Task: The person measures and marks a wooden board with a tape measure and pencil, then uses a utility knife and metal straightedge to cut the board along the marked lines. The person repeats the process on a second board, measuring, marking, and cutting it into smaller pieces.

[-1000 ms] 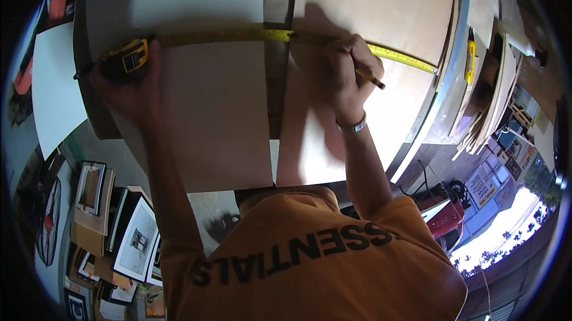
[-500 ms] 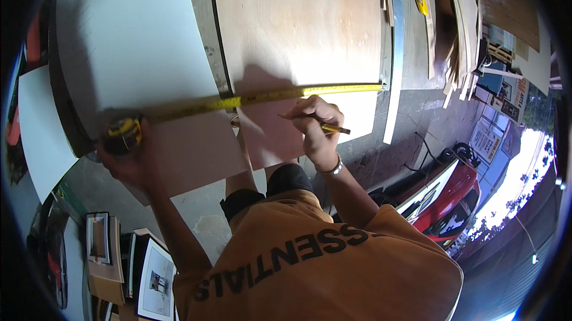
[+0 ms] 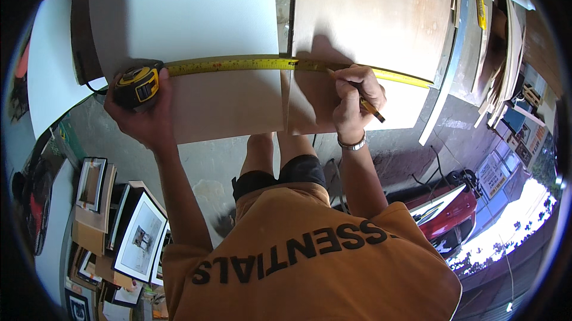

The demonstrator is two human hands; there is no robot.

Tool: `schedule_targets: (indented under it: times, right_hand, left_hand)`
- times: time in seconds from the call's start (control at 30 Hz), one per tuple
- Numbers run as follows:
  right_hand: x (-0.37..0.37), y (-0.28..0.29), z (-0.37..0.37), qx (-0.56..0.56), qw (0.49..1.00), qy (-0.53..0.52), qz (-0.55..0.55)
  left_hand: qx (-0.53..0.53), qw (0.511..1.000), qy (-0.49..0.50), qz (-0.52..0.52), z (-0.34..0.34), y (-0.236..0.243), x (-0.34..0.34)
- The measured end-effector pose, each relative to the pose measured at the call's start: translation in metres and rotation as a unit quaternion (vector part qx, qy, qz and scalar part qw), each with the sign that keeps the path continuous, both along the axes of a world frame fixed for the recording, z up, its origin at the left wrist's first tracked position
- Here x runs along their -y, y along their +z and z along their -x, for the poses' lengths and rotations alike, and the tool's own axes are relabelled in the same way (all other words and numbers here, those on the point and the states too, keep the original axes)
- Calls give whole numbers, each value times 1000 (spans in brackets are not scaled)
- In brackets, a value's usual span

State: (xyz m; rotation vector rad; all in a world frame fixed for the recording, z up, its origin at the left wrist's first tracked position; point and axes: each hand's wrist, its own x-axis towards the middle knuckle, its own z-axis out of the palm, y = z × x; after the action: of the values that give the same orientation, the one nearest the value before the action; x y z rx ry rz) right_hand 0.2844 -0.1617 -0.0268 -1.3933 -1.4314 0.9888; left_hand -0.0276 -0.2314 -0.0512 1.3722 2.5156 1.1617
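Your left hand [image 3: 146, 119] is wrapped firmly around the yellow-and-black tape measure case [image 3: 138, 85], whose yellow blade [image 3: 280, 64] stretches across the white panel [image 3: 196, 17] and the plywood sheet [image 3: 369, 17]. Your right hand [image 3: 354, 97] pinches a pencil [image 3: 364, 104], its tip seemingly touching the blade's edge on the plywood.

At the far right I see a rectangular white sign [image 3: 493, 173] with coloured patches, and above it a pale poster [image 3: 538, 137] with red print. Brown cardboard boxes [image 3: 89, 228] sit at the lower left.
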Motion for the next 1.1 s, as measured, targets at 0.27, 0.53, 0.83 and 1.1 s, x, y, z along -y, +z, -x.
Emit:
schedule_targets:
  times: [0.27, 0.53, 0.83, 1.1]
  right_hand:
    - [5, -6, 17, -7, 1000, 4, 2]
    - [5, -4, 20, 18, 999, 30, -14]
    - [9, -5, 24, 16, 999, 41, -6]
    - [7, 2, 26, 14, 998, 10, 57]
  left_hand:
    - [-14, 1000, -10, 19, 3, 1, 2]
    - [-19, 999, -24, 13, 5, 1, 3]
    - [-13, 999, -35, 12, 7, -2, 5]
    - [-2, 999, -33, 19, 7, 0, 5]
